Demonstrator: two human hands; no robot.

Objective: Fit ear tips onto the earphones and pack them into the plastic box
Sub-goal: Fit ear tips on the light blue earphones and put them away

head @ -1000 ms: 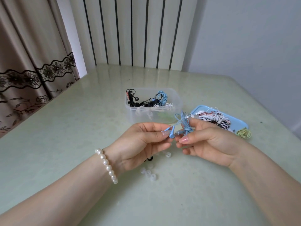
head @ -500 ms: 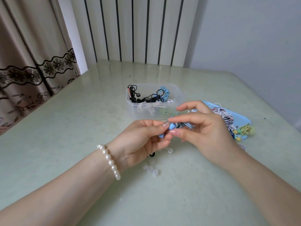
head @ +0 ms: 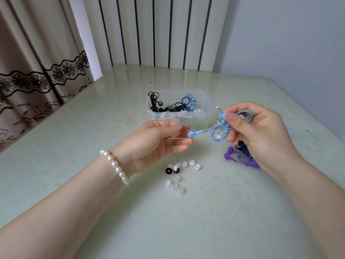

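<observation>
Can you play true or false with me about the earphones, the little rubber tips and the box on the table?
1. The right hand holds a bundle of blue earphones. True.
2. The plastic box is empty. False: it already has black, blue and white earphones inside.
3. Loose ear tips lie on the table below the left hand. True.
4. All the loose tips are black. False: most are white or clear, and only a couple are black.
5. The purple earphones are in the box. False: they lie on the table by the right hand.
</observation>
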